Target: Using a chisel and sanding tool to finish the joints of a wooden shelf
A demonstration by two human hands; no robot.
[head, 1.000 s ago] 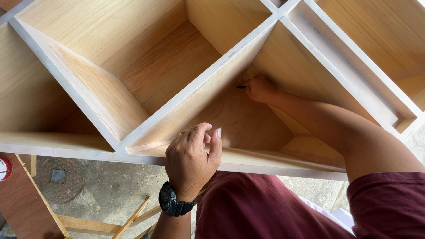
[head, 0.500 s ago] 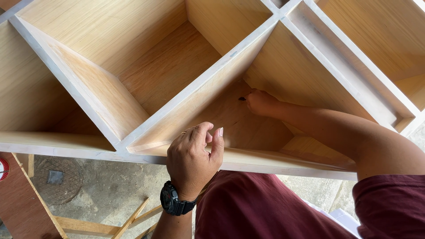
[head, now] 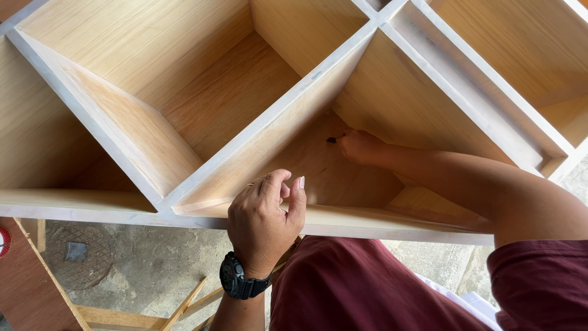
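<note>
Low in the middle of the frame, the left hand [head: 264,222] is curling over the front edge of the pale unfinished wooden shelf unit with diagonal dividers [head: 184,110], fingers bent and gripping the whitish rim, a black wristwatch [head: 240,283] sitting on the wrist below. Right of centre, the right arm is stretching from the lower right corner deep into the triangular compartment, and the right hand [head: 361,147] is pressing against the back panel with fingers closed around a small dark object [head: 331,140]. That object is poking out just left of the fingertips, touching the wood; it is too small to tell what it is. Along the bottom edge, a maroon shirt [head: 367,288] is filling the view, and grey concrete floor [head: 141,270] is showing at lower left.
</note>
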